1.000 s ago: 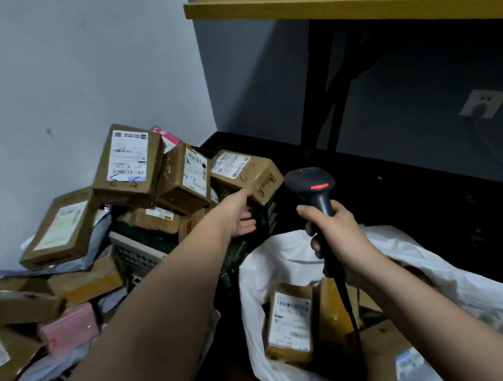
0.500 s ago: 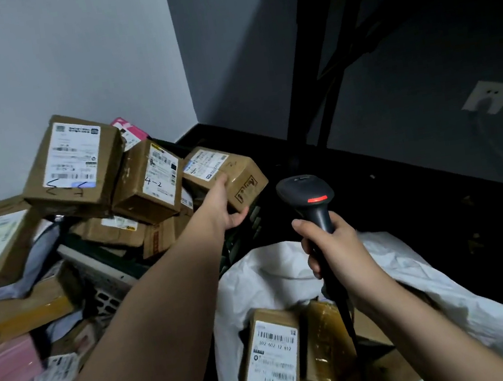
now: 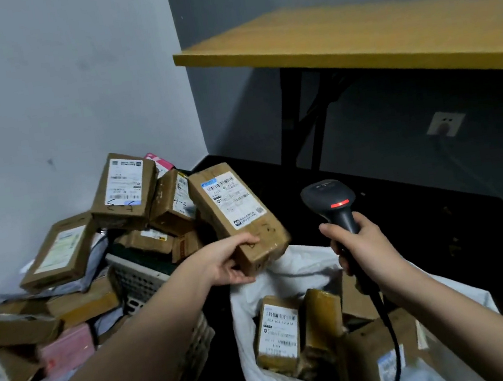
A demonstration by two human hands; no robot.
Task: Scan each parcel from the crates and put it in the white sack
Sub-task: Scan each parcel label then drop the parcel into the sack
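My left hand (image 3: 228, 263) grips the near end of a long brown cardboard parcel (image 3: 234, 212), lifted off the pile with its white label facing up. My right hand (image 3: 360, 247) holds a black barcode scanner (image 3: 331, 203) by the handle, its red light lit, just right of the parcel. Below both hands the white sack (image 3: 283, 278) lies open with several brown parcels (image 3: 278, 332) inside. A pale crate (image 3: 141, 280) sits left of the sack, heaped with more parcels (image 3: 123, 185).
More boxes and a pink parcel (image 3: 67, 348) are piled along the white wall at left. A yellow table (image 3: 367, 35) on black legs stands at the back right, with a wall socket (image 3: 444, 124) under it. The floor is dark.
My left hand reached the parcel on the pile, closed around it and lifted it toward the scanner. The scanner hand barely moved.
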